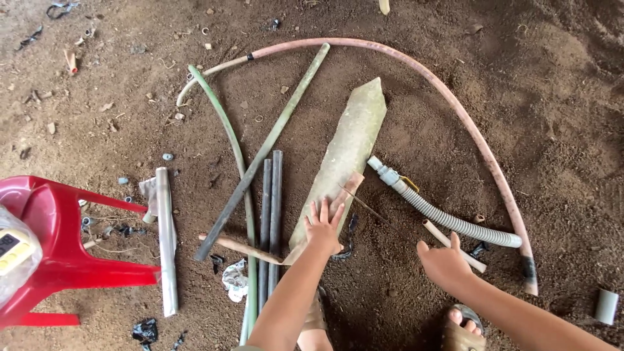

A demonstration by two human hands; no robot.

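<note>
On the dirt floor (pixel 552 130), the left hand (pixel 323 229) lies flat, fingers spread, on the pointed flat slab (pixel 348 153). The right hand (pixel 444 262) hovers open, empty, beside the corrugated grey hose (pixel 448 218).

Bare dirt floor (pixel 552 97), pink hose (pixel 455 107) (curved), grey corrugated hose (pixel 448 221), dark pipes (pixel 270 208), pointed slab (pixel 344 156)

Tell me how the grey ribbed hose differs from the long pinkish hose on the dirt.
The grey ribbed hose is short, corrugated and nearly straight, with a fitting at its upper end; the pinkish hose is long, smooth-walled and bent in a wide arch. The grey one lies inside that arch, just beyond the right hand; the pinkish one curves around the other pieces. Both lie loose on the soil.
</note>
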